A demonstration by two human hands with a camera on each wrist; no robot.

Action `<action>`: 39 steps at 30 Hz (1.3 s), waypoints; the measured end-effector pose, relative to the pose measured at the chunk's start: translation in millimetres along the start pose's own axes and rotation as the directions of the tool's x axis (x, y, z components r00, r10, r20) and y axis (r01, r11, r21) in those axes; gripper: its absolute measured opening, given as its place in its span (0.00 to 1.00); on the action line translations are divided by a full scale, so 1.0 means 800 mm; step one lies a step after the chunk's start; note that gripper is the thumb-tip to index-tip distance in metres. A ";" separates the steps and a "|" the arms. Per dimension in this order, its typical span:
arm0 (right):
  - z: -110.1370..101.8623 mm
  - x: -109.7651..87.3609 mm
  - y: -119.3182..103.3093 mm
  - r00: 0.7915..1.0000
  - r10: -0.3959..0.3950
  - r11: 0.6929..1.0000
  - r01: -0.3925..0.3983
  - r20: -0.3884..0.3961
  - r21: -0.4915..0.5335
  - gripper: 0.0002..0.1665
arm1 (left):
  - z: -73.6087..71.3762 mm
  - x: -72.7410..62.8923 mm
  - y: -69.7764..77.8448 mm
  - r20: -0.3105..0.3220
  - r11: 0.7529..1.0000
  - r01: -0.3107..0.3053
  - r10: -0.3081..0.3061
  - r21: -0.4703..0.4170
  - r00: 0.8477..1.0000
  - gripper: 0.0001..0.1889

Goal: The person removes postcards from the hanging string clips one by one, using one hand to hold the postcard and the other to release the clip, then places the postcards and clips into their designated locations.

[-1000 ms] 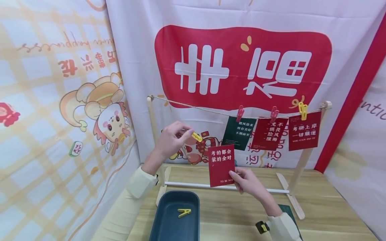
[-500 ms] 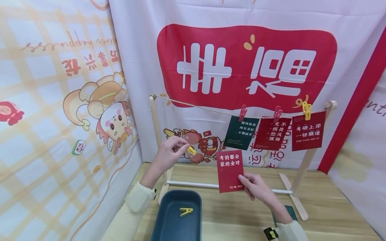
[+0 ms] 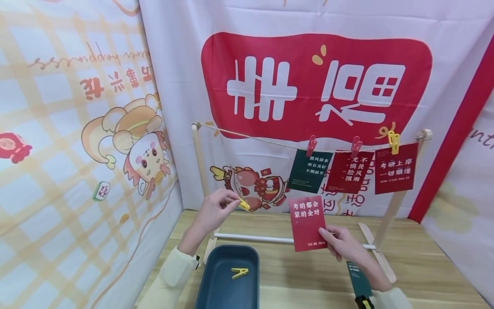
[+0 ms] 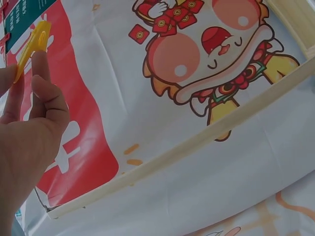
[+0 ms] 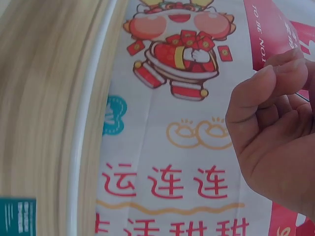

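Our right hand (image 3: 342,244) pinches the red card (image 3: 306,225) in the air, a bit lower and farther right than before; it stands tall, top leaning left. Well apart, our left hand (image 3: 214,212), also lower, pinches a yellow clip (image 3: 244,205) slanting down-right. Behind, the string (image 3: 247,137) runs far left past the hung green card (image 3: 308,178).

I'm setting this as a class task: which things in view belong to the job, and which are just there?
Probably the job's:
red card, in the right hand
yellow clip, in the left hand
rack and string, with hanging cards
tray, with another yellow clip
perhaps the green card on the table

Probably just there:
printed backdrop
patterned cloth on the left
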State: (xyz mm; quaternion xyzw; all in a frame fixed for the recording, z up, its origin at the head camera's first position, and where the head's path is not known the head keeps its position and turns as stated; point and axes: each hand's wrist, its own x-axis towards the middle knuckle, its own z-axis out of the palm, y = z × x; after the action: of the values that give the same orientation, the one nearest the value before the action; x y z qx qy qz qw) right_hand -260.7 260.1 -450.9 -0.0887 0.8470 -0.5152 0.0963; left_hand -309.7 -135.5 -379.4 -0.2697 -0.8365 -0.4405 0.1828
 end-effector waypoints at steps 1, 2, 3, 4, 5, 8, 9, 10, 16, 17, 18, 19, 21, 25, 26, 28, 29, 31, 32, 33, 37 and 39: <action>-0.004 -0.001 0.003 1.000 0.000 1.000 0.000 -0.002 -0.006 0.29 | 0.000 -0.002 0.000 0.004 1.000 -0.001 0.001 -0.002 1.000 0.02; -0.007 -0.003 0.006 1.000 0.004 1.000 -0.004 -0.006 -0.009 0.30 | 0.000 -0.005 -0.001 0.009 1.000 0.003 -0.003 -0.001 1.000 0.02; -0.010 -0.005 0.010 1.000 0.008 1.000 -0.008 -0.009 -0.015 0.30 | 0.001 -0.007 -0.001 0.016 1.000 0.007 -0.007 0.003 1.000 0.02; -0.013 -0.006 0.013 1.000 0.013 1.000 -0.013 -0.011 -0.017 0.30 | 0.001 -0.009 -0.001 0.024 1.000 0.012 -0.012 0.008 1.000 0.02; -0.015 -0.008 0.017 1.000 0.017 1.000 -0.017 -0.012 -0.018 0.30 | 0.001 -0.012 -0.002 0.032 1.000 0.016 -0.016 0.018 0.999 0.02; -0.022 -0.013 0.028 1.000 0.020 0.999 -0.021 -0.013 -0.029 0.30 | 0.004 -0.018 -0.004 0.071 0.998 0.040 -0.043 0.043 0.997 0.03; -0.025 -0.014 0.032 1.000 0.017 0.999 -0.018 -0.009 -0.033 0.30 | 0.005 -0.019 -0.004 0.087 0.998 0.046 -0.050 0.047 0.995 0.04; -0.027 -0.015 0.035 1.000 0.018 0.999 -0.018 -0.003 -0.033 0.30 | 0.007 -0.021 -0.005 0.104 0.997 0.054 -0.059 0.051 0.993 0.05; -0.036 -0.021 0.052 0.998 0.059 0.998 -0.058 0.033 -0.020 0.31 | 0.019 -0.030 -0.015 0.235 0.992 0.103 -0.118 0.079 0.965 0.12; -0.037 -0.023 0.055 0.997 0.068 0.998 -0.067 0.034 -0.018 0.30 | 0.022 -0.032 -0.017 0.259 0.990 0.107 -0.126 0.087 0.958 0.13; -0.037 -0.024 0.057 0.996 0.080 0.997 -0.079 0.037 -0.013 0.30 | 0.025 -0.034 -0.020 0.282 0.989 0.116 -0.138 0.095 0.949 0.14; -0.038 -0.025 0.059 0.996 0.085 0.996 -0.085 0.040 -0.009 0.29 | 0.027 -0.037 -0.022 0.305 0.988 0.123 -0.147 0.095 0.941 0.15; -0.039 -0.029 0.064 0.994 0.101 0.995 -0.101 0.041 -0.010 0.29 | 0.033 -0.042 -0.027 0.346 0.985 0.141 -0.167 0.100 0.923 0.16; -0.039 -0.037 0.075 0.990 0.132 0.991 -0.131 0.048 -0.028 0.28 | 0.045 -0.058 -0.035 0.397 0.970 0.200 -0.240 0.140 0.886 0.15; -0.038 -0.039 0.078 0.989 0.142 0.989 -0.140 0.046 -0.035 0.28 | 0.047 -0.062 -0.037 0.407 0.966 0.209 -0.255 0.155 0.877 0.15; -0.037 -0.043 0.083 0.986 0.159 0.987 -0.158 0.044 -0.042 0.27 | 0.052 -0.070 -0.040 0.428 0.956 0.225 -0.285 0.186 0.858 0.15; -0.037 -0.045 0.087 0.986 0.162 0.986 -0.160 0.043 -0.039 0.27 | 0.055 -0.073 -0.042 0.440 0.954 0.230 -0.294 0.192 0.848 0.15; -0.037 -0.048 0.093 0.984 0.174 0.984 -0.172 0.039 -0.037 0.26 | 0.059 -0.079 -0.044 0.468 0.952 0.233 -0.302 0.199 0.831 0.16; -0.037 -0.048 0.095 0.984 0.173 0.985 -0.172 0.039 -0.034 0.26 | 0.061 -0.081 -0.044 0.480 0.951 0.238 -0.306 0.197 0.822 0.16; -0.038 -0.049 0.098 0.985 0.170 0.985 -0.169 0.039 -0.030 0.26 | 0.062 -0.083 -0.045 0.490 0.950 0.241 -0.309 0.197 0.815 0.16; -0.044 -0.049 0.105 0.988 0.150 0.989 -0.149 0.044 -0.020 0.26 | 0.070 -0.091 -0.047 0.518 0.940 0.262 -0.340 0.221 0.785 0.17; -0.047 -0.051 0.108 0.988 0.143 0.990 -0.143 0.060 -0.012 0.25 | 0.073 -0.095 -0.047 0.527 0.936 0.264 -0.350 0.233 0.774 0.16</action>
State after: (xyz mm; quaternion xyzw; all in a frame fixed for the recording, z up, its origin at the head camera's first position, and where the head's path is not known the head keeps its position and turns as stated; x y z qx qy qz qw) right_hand -235.1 342.1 -508.1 -0.0437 0.8499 -0.5007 0.1583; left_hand -277.1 -126.5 -476.7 -0.2326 -0.9154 -0.3033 -0.1260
